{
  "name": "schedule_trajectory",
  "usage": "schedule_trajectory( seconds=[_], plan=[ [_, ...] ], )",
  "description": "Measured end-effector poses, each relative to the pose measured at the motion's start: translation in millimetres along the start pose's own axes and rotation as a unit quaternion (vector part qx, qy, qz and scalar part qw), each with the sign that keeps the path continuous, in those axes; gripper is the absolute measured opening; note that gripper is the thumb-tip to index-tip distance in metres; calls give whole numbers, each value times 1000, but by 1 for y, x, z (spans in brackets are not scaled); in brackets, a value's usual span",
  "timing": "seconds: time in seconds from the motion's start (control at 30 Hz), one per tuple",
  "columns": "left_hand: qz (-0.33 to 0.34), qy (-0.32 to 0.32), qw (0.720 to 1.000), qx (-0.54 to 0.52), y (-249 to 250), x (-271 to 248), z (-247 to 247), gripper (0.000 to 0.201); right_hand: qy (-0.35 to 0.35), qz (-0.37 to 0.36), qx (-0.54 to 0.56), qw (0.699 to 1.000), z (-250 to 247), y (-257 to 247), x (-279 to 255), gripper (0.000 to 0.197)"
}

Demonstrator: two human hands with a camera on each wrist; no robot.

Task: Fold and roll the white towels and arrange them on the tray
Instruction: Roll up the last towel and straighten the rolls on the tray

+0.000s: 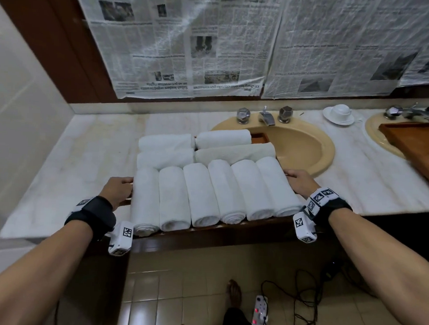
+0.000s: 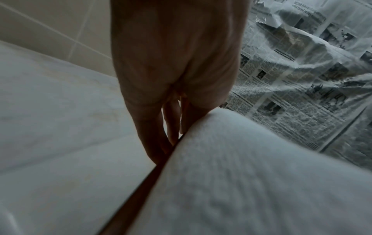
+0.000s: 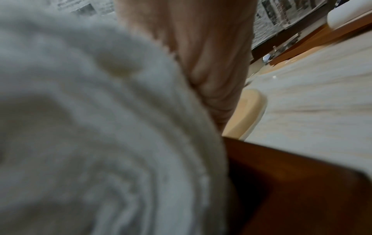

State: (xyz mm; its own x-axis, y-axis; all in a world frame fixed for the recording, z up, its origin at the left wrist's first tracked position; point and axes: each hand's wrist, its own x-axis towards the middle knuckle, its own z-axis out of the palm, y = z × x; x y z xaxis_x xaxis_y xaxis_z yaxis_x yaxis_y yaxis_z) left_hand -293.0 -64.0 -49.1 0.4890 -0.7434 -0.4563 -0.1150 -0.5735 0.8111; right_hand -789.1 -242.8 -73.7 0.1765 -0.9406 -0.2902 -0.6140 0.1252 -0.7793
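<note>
Ten rolled white terry towels (image 1: 208, 181) sit packed on the dark wooden tray (image 1: 257, 223) at the table's near edge: six lengthwise in front, four crosswise behind, snug so none unroll. Left hand (image 1: 117, 191) and right hand (image 1: 301, 181) each curl onto a tray side, probably to shift it. Far right, the beige oval sink (image 1: 306, 146).

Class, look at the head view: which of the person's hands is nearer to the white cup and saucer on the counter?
Right. The right hand grips the tray's right edge, on the side of the cup and saucer; the left hand holds the far, left edge.
</note>
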Motion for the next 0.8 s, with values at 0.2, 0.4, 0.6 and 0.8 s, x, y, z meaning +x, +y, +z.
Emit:
schedule_trajectory(
  seconds=[0.2,0.4,0.6,0.8],
  plan=[
    [-12,32,999,3,-14,10,-64,40,-11,-12,3,1000,62,-38,11,31],
    [-27,52,998,0,-23,31,-104,41,-49,-35,10,998,111,-56,55,32],
    [-44,62,997,-18,-35,60,-143,40,-61,-27,30,997,157,-94,75,32],
    [-56,47,997,-14,-43,105,-178,43,-41,-20,37,998,200,-119,91,32]
  ],
)
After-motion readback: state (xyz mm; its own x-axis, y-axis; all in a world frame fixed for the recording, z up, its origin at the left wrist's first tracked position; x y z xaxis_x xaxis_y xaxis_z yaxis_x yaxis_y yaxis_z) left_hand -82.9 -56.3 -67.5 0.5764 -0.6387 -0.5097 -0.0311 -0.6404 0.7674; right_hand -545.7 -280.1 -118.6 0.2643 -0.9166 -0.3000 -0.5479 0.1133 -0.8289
